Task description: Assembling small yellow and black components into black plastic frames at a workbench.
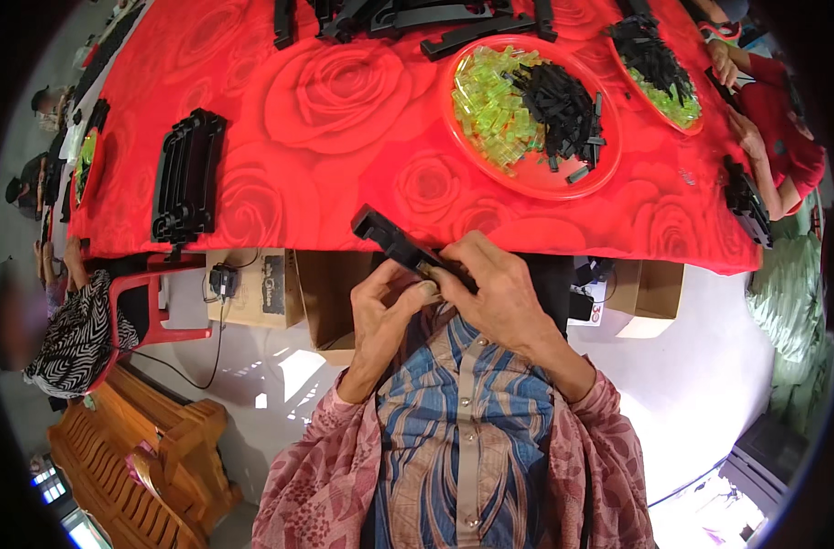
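Note:
Both my hands hold one long black plastic part (391,240) just off the near edge of the table. My left hand (385,297) grips it from below, thumb pressed near its middle. My right hand (490,279) closes over its right end, fingers curled on top. The part's left end sticks out over the red rose-patterned tablecloth (344,101). Beyond my hands stands a round red tray (536,188) holding several clear green pieces (490,101) and several small black pieces (559,105).
A stack of black plastic frames (186,178) lies at the left. More black parts (417,23) lie at the far edge. A second red tray (660,69) sits at the far right, next to another person's hands (737,101). Cardboard boxes (280,293) stand under the table.

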Demonstrator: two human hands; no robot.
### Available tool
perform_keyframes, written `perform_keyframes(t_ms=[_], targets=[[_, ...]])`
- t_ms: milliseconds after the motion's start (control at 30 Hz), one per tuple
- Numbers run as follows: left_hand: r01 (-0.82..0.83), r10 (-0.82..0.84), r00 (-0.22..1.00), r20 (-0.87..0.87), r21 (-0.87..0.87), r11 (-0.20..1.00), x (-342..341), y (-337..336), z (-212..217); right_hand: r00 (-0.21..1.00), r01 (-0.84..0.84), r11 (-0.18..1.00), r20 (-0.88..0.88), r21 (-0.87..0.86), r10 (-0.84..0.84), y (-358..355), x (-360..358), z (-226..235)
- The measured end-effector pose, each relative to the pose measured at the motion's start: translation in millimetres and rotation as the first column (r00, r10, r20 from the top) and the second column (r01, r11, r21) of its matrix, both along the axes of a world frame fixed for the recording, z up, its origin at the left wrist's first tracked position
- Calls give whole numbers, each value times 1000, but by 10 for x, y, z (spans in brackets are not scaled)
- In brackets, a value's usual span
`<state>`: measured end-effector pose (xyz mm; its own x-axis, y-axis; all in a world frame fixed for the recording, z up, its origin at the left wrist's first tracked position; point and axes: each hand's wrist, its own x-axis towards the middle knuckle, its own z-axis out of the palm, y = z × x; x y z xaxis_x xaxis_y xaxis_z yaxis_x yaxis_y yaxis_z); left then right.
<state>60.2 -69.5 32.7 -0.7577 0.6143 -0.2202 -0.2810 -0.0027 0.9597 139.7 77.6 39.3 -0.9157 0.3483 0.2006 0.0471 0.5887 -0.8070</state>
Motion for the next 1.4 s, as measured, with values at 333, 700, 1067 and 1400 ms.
perform_keyframes(t_ms=[333,700,1067,1400], targets=[[-190,84,952,295,351,917,-90,0,-245,978,-12,976,-200,217,56,32,151,265],[105,-271,896,351,427,898,107,-127,-419,997,1,997,-81,-74,-7,53,254,261],[303,-377,903,205,320,898,91,-159,-598,929,-358,927,136,112,343,138,550,194],[406,-435,874,215,169,898,63,-174,-613,880,-441,893,237,90,411,202,613,168]])
